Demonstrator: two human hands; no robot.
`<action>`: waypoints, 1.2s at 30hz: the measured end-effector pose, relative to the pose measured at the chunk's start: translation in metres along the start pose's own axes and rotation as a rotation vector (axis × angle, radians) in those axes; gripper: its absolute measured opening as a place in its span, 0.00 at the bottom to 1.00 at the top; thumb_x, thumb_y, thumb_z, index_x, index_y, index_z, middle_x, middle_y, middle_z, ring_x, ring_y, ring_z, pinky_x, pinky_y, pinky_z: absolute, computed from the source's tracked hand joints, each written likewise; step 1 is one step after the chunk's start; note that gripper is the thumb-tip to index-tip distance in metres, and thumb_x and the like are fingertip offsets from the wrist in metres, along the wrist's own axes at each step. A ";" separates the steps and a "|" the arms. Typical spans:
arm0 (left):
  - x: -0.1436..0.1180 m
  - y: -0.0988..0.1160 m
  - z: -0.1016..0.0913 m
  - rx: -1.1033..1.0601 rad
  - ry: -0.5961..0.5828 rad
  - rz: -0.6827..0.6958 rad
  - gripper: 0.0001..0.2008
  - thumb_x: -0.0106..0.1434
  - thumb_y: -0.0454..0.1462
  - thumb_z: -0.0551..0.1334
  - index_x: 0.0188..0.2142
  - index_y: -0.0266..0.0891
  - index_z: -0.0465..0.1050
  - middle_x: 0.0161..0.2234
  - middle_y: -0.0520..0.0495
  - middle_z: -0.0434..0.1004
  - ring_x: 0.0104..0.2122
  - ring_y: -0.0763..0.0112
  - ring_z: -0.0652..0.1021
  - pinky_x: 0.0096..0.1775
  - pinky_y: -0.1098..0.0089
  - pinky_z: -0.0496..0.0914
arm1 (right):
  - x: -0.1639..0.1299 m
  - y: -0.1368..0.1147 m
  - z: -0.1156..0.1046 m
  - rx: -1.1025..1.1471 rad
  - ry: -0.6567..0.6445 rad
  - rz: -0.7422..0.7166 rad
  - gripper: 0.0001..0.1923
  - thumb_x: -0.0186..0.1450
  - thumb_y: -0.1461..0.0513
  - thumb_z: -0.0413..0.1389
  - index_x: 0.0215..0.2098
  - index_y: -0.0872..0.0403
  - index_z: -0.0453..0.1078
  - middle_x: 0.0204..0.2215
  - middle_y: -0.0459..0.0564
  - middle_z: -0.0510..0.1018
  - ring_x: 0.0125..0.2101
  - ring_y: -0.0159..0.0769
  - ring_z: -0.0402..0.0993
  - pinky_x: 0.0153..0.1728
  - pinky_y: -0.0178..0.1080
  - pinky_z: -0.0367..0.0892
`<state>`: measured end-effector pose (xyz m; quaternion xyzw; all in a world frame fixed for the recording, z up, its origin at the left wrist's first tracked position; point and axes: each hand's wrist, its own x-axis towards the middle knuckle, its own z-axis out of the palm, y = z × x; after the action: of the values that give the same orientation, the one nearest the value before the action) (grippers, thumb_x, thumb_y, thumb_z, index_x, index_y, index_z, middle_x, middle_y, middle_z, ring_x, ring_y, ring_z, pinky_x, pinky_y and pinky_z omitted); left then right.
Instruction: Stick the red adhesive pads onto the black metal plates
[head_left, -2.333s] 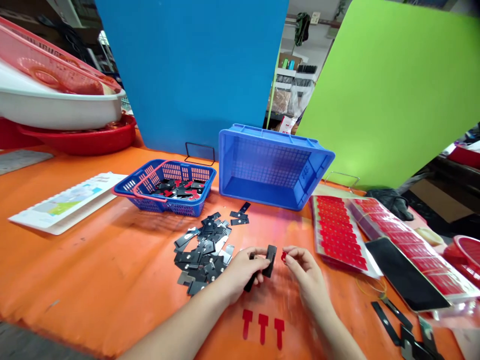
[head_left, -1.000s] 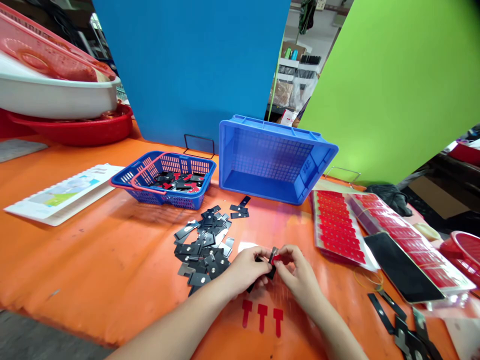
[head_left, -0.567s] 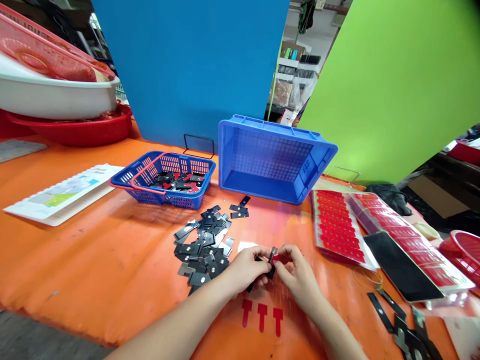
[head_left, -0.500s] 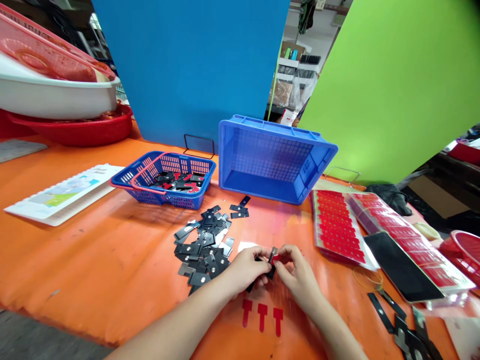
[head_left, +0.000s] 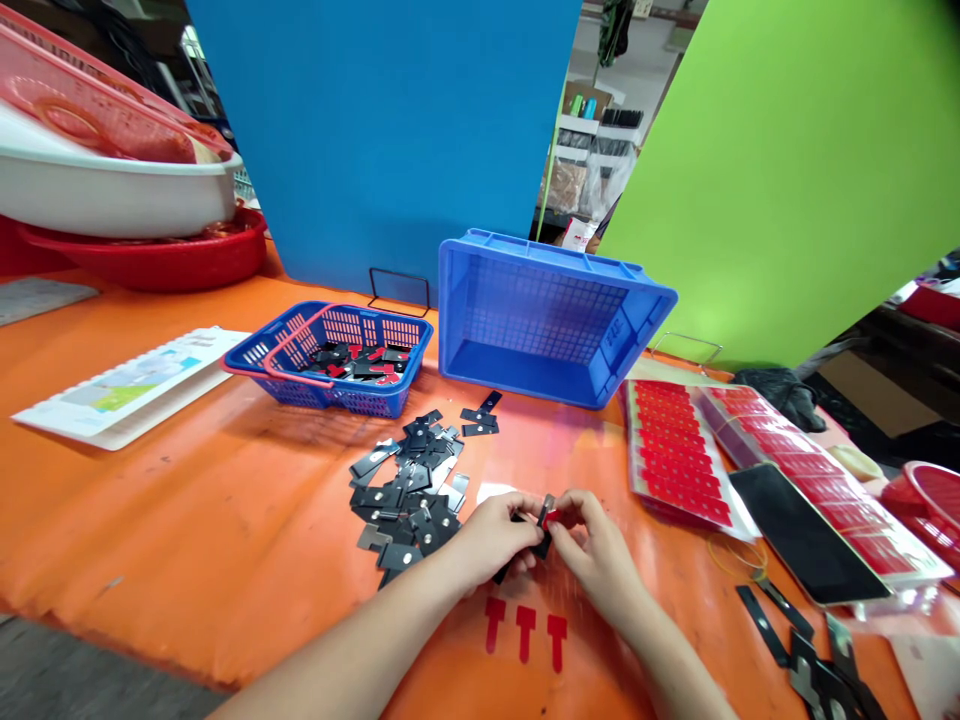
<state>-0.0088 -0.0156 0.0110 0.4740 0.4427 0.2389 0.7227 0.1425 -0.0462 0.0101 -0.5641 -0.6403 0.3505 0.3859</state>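
Observation:
My left hand [head_left: 504, 537] is closed on a small black metal plate [head_left: 545, 541], with another black piece showing below its fingers. Thumb and forefinger of my right hand [head_left: 592, 540] pinch a red T-shaped sticker [head_left: 553, 517] against that plate. How far the sticker touches the plate is partly hidden by the fingers. Below the hands, three red T-shaped stickers [head_left: 526, 633] lie in a row on the orange table [head_left: 247, 540]. Just left of my left hand spreads a pile of black metal plates [head_left: 409, 500].
A blue basket [head_left: 330, 385] with a pink handle holds black and red pieces. Beside it a blue crate [head_left: 551, 320] lies on its side. At right are red sticker sheets [head_left: 675, 455], a phone [head_left: 806, 535] and more black plates [head_left: 821, 665]. A folded card [head_left: 127, 385] stands left.

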 end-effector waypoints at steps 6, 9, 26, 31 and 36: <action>0.001 -0.002 0.000 -0.002 -0.001 0.006 0.10 0.49 0.34 0.55 0.34 0.39 0.68 0.19 0.54 0.67 0.18 0.77 0.70 0.18 0.77 0.62 | 0.000 -0.001 0.001 0.007 -0.011 0.011 0.04 0.59 0.65 0.48 0.33 0.52 0.61 0.30 0.46 0.70 0.31 0.33 0.68 0.30 0.34 0.66; 0.000 -0.001 0.000 -0.002 0.004 0.007 0.10 0.49 0.34 0.55 0.34 0.39 0.68 0.19 0.54 0.67 0.18 0.76 0.70 0.18 0.78 0.61 | 0.000 0.001 0.001 -0.002 -0.011 0.003 0.04 0.59 0.65 0.48 0.33 0.52 0.61 0.30 0.46 0.69 0.31 0.33 0.68 0.31 0.35 0.66; -0.001 0.001 0.000 -0.012 -0.006 -0.006 0.10 0.48 0.34 0.55 0.33 0.38 0.68 0.19 0.55 0.67 0.17 0.77 0.69 0.19 0.77 0.61 | -0.001 0.002 -0.001 -0.223 -0.043 -0.089 0.06 0.58 0.66 0.46 0.33 0.52 0.61 0.30 0.47 0.70 0.32 0.34 0.67 0.32 0.35 0.64; 0.000 0.000 0.000 -0.017 -0.016 0.004 0.11 0.48 0.34 0.55 0.33 0.39 0.68 0.19 0.55 0.67 0.17 0.78 0.69 0.19 0.77 0.61 | -0.002 -0.003 -0.002 -0.289 -0.046 -0.113 0.06 0.58 0.66 0.46 0.33 0.52 0.61 0.30 0.48 0.70 0.32 0.35 0.67 0.33 0.37 0.64; 0.000 -0.001 0.000 -0.025 -0.014 0.019 0.09 0.49 0.33 0.55 0.32 0.39 0.68 0.19 0.55 0.66 0.17 0.79 0.68 0.18 0.79 0.58 | -0.003 -0.008 -0.004 -0.288 -0.058 -0.130 0.07 0.59 0.66 0.45 0.34 0.51 0.61 0.31 0.48 0.70 0.32 0.35 0.67 0.33 0.36 0.63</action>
<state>-0.0090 -0.0159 0.0097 0.4707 0.4303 0.2478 0.7293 0.1430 -0.0501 0.0188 -0.5605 -0.7301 0.2453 0.3044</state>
